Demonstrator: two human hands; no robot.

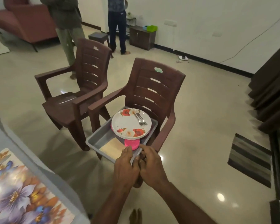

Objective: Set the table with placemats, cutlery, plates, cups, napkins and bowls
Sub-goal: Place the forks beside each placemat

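A grey tray (102, 136) sits on the seat of the nearer brown chair (153, 88). In it is a stack of white floral plates (128, 123) with forks (141, 119) lying on top. Pink bowls or cups (132, 143) show under the plates, and a beige napkin (112, 147) lies flat on the tray floor. My left hand (126, 164) reaches over the tray's near rim, fingertips by the napkin and the pink piece. My right hand (151, 162) is pressed against it at the tray's near corner, fingers curled; what they hold is hidden.
A floral placemat (21, 189) lies on the grey table (44, 160) at lower left. A second brown chair (81, 88) stands to the left of the first. Two people stand at the back. A striped mat (250, 159) lies on the floor at right.
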